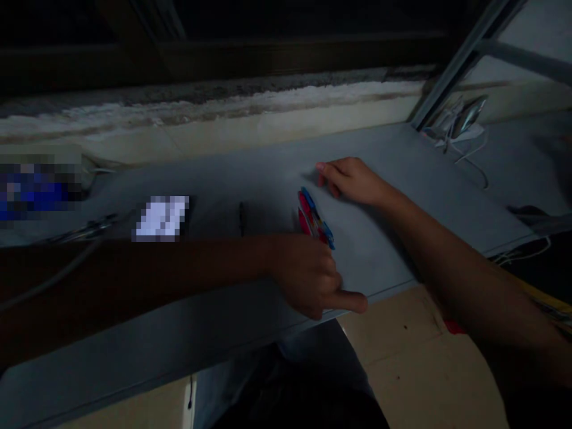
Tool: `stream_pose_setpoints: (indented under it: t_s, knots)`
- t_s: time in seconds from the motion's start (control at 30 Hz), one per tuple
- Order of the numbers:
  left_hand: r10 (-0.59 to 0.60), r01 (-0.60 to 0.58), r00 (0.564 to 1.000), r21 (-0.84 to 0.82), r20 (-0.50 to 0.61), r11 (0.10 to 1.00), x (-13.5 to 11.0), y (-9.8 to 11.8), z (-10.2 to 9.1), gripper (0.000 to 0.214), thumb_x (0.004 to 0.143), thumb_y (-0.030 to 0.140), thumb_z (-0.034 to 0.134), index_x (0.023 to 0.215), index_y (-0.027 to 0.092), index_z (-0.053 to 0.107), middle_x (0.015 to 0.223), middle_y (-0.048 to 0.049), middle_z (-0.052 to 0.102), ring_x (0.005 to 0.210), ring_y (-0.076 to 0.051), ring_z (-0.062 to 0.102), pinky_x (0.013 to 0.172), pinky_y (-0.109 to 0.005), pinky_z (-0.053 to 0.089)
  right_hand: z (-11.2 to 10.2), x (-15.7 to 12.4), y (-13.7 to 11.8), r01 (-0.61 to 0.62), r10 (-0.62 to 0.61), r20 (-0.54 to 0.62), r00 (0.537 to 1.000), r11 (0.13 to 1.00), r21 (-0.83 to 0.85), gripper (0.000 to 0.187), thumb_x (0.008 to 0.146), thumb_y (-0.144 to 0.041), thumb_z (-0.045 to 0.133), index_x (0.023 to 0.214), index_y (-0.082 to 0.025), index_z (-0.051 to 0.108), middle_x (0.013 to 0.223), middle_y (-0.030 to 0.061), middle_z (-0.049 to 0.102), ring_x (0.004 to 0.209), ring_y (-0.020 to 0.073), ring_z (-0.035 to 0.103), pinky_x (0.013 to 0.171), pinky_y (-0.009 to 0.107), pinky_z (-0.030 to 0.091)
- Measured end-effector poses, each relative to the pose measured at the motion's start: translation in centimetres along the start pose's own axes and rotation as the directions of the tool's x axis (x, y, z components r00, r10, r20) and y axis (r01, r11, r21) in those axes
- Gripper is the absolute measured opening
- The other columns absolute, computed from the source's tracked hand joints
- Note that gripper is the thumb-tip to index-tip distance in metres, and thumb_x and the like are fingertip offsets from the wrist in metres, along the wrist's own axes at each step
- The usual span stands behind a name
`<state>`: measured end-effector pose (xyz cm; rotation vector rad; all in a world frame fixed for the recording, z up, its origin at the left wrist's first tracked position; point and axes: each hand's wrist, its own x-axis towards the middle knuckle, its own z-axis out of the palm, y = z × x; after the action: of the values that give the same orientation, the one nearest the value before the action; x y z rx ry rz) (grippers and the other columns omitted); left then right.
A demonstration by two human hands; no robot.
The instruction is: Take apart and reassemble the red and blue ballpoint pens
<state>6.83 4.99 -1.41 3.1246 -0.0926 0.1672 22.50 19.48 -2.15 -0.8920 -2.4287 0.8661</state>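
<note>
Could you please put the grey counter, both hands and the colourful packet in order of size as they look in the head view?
Largest first: the grey counter; then the left hand and right hand, too alike to rank; then the colourful packet.

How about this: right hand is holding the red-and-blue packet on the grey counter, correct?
No: the right hand isn't holding it. In the head view it rests apart from the red-and-blue packet, just beyond it on the grey counter. The left hand is the one at the packet.
</note>
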Motion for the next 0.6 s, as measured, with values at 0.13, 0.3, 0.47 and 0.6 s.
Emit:
stream_pose_setpoints:
  t_s: [0.13, 0.3, 0.47, 0.6]
  knots:
    - [0.004, -0.004, 0.999, -0.006, -0.033, 1.0, 0.38, -0.35, 0.34, 0.04, 0.082, 0.04, 0.071, 0.113, 0.015, 0.066, 0.066, -0.0015, 0.071, 0.051, -0.02, 0.063, 0.04, -0.035, 0.041, 0.1, -0.01, 0.02, -0.021, 0.021, 0.0, 1.0, 0.999, 0.046, 0.073, 0.101, -0.074, 0.032, 0.083, -0.014, 0.07, 0.056, 0.0002, 0.057, 0.052, 0.0127, 0.052, 0.062, 0.027, 0.04]
    - [-0.021, 0.022, 1.0, 0.03, -0.022, 0.999, 0.39, -0.06, 0.55, 0.032, 0.083, 0.037, 0.067, 0.109, 0.018, 0.064, 0.067, -0.0007, 0.071, 0.052, -0.019, 0.063, 0.042, -0.033, 0.043, 0.39, 0.12, 0.38, -0.023, 0.023, 0.004, 1.0, 0.999, 0.027, 0.071, 0.101, -0.073, 0.033, 0.081, -0.014, 0.069, 0.056, -0.0006, 0.056, 0.052, 0.0124, 0.052, 0.062, 0.027, 0.039]
    - [-0.035, 0.033, 0.999, 0.073, 0.022, 0.997, 0.43, 0.13, 0.72, 0.03, 0.086, 0.04, 0.069, 0.108, 0.02, 0.065, 0.065, -0.0008, 0.069, 0.053, -0.018, 0.063, 0.043, -0.031, 0.042, 0.36, 0.14, 0.27, -0.032, 0.032, 0.008, 0.999, 0.999, 0.037, 0.077, 0.1, -0.075, 0.027, 0.084, -0.013, 0.071, 0.057, 0.0003, 0.058, 0.055, 0.0138, 0.055, 0.066, 0.027, 0.041]
    - [0.031, -0.032, 0.999, 0.077, 0.017, 0.996, 0.61, 0.05, 0.8, 0.032, 0.086, 0.041, 0.067, 0.109, 0.019, 0.064, 0.066, -0.0007, 0.07, 0.054, -0.019, 0.065, 0.042, -0.032, 0.042, 0.25, 0.23, 0.32, -0.026, 0.025, 0.023, 0.999, 0.999, 0.047, 0.08, 0.099, -0.078, 0.026, 0.083, -0.014, 0.071, 0.057, 0.0013, 0.06, 0.056, 0.0139, 0.056, 0.066, 0.028, 0.041]
